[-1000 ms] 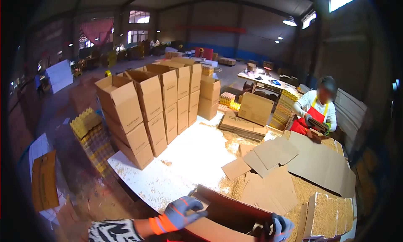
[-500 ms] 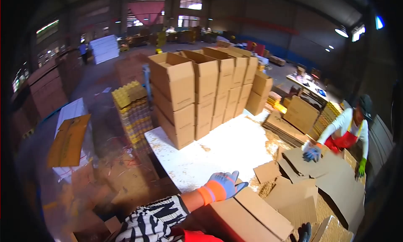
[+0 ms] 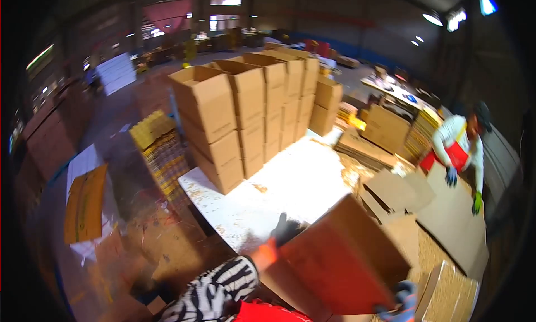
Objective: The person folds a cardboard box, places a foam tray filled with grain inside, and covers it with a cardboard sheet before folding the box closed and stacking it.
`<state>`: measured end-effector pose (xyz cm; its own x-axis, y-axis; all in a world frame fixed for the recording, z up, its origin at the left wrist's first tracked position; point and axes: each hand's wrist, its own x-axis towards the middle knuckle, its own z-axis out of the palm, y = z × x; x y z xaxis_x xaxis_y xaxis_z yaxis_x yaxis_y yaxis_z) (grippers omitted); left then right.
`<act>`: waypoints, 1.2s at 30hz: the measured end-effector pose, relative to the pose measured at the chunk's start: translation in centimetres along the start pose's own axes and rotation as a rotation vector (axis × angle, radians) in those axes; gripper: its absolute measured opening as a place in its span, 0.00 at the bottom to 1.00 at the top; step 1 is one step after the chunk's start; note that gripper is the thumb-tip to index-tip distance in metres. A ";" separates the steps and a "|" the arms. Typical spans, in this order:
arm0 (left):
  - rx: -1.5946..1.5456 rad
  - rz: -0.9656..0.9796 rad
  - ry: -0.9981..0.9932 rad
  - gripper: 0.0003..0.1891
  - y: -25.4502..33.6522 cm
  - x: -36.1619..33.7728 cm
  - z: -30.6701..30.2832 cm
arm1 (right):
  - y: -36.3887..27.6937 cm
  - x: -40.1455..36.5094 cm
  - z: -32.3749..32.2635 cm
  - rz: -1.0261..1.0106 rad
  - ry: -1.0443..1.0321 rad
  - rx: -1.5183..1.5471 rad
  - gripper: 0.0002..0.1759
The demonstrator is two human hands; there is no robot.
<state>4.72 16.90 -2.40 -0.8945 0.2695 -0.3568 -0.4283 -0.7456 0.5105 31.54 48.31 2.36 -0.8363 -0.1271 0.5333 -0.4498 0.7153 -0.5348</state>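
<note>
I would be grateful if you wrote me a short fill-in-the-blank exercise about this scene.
The left hand and right hand hold a brown ___ box.
The stacked open cardboard boxes stand on a ___ table.
The co-worker across the table wears a ___ apron.
Missing words: cardboard; white; red.

The left hand (image 3: 283, 231) and right hand (image 3: 403, 301) seemingly grip a blurred cardboard box (image 3: 340, 260) above the tabletop (image 3: 296, 182).

Just one head-worn fisheye view, angled forward and down across the white worktable (image 3: 301, 182), with the tilted brown cardboard box (image 3: 340, 260) right up close underneath.
</note>
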 end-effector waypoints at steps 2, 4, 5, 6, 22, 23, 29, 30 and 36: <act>0.385 0.084 -0.191 0.32 1.0 -0.2 0.0 | -3.6 -2.4 2.6 0.141 -0.226 -0.157 0.27; 0.814 0.188 -0.424 0.30 3.4 -1.8 0.4 | -5.2 -3.4 4.6 0.106 -0.120 -0.167 0.25; 0.994 0.190 -0.537 0.30 4.2 -2.6 0.8 | -5.8 -3.6 4.8 0.132 -0.109 -0.221 0.23; 1.146 0.182 -0.625 0.30 4.8 -3.2 1.1 | -4.9 -5.7 5.6 0.104 -0.024 -0.196 0.36; 1.582 0.443 -0.443 0.30 1.2 0.1 0.4 | 12.2 -21.6 -3.5 0.981 1.783 0.486 0.28; 1.477 0.407 -0.339 0.32 1.2 1.8 -0.9 | 13.6 -20.3 -5.1 1.144 1.719 0.428 0.23; 1.483 0.320 -0.210 0.30 -0.6 -0.2 0.6 | 22.4 -26.3 -7.9 1.453 1.423 0.737 0.21; 1.463 0.314 -0.202 0.30 -1.0 -0.2 0.5 | 22.8 -27.6 -8.2 1.357 1.379 0.839 0.27; 1.455 0.263 -0.180 0.28 -2.2 -0.2 1.5 | 15.4 -23.2 -8.0 1.028 1.298 0.528 0.20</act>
<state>5.62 19.37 -2.26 -0.9217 0.3775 -0.0890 0.0914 0.4344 0.8961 46.47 67.79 -13.01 -0.1668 0.9760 -0.1397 -0.2068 -0.1732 -0.9629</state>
